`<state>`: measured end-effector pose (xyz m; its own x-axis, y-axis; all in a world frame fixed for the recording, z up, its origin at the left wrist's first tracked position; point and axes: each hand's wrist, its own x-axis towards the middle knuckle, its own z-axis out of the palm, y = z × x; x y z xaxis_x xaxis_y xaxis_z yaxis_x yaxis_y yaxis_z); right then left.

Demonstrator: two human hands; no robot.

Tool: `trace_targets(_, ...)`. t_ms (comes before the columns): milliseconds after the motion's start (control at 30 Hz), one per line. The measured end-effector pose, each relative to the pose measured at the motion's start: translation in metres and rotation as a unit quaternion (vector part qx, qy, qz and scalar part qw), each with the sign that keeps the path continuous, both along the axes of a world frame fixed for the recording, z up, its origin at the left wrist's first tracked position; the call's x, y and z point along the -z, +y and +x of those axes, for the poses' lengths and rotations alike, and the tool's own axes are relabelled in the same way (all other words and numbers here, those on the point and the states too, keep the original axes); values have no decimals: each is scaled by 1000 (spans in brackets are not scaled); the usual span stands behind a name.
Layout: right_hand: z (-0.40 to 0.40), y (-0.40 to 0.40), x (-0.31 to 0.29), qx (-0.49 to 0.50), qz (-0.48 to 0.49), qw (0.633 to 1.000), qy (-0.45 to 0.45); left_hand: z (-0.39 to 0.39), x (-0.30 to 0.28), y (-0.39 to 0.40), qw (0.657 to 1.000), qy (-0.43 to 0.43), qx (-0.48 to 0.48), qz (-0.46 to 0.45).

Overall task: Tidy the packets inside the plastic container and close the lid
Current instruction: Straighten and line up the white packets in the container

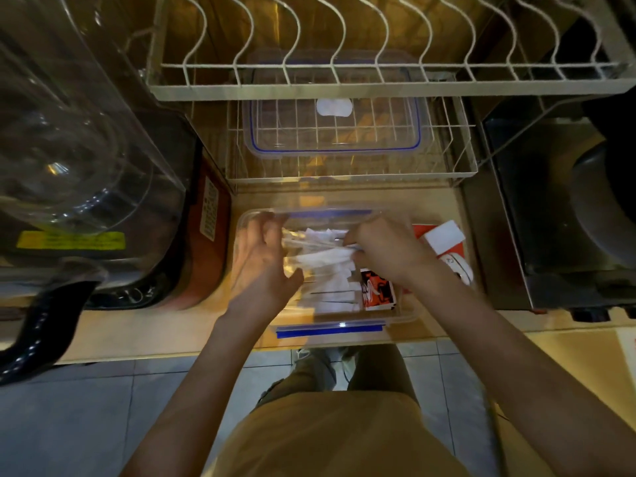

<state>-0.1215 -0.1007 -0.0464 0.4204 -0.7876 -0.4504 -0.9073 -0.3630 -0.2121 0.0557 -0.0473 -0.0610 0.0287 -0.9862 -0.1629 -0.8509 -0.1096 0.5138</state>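
Working inside the clear rectangular plastic container with blue clips, you have both hands down among the white paper packets; your left hand lies with fingers spread and relaxed along the container's left side, seemingly to hem the loose pile in, while your right hand has its fingers curled round a bunch of those packets near the far right of the pile, probably to draw them into line. A black and orange printed packet lies in the near right part of the box, just beside your right wrist; white and red cartons lie at the right end, though whether inside or beside the container is unclear. The container sits on the pale wooden table at its front edge, directly before you; the clear lid with a blue seal rests apart in the white wire rack behind it, well beyond both hands, so closing it is not yet begun.
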Motion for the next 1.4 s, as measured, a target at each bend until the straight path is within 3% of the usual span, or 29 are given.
trace_targets(200,19,7,28,-36,-5,999,22,0,30,-4,977,-101,169,79)
trace_targets(300,20,8,36,-35,4,999,23,-2,42,-8,968,-140,189,90)
trace_targets(533,13,12,32,10,6,1000,-15,-8,52,-23,968,-130,211,28)
trace_targets(800,-12,5,10,117,-51,988,-83,-8,43,-24,980,-95,176,-7)
trace_targets(933,-20,3,11,244,-5,946,-214,0,28,-23,989,-19,145,-21)
trace_targets(1100,-21,3,22,343,2,901,-267,4,15,-16,984,86,155,-7)
trace_targets(1267,-28,4,28,391,17,847,-359,-3,27,-1,968,-60,214,114)
trace_targets(1333,-26,6,29,374,29,855,-359,-3,34,5,962,-103,221,126)
trace_targets(1400,-21,8,29,326,24,886,-330,-3,39,8,965,-100,203,129)
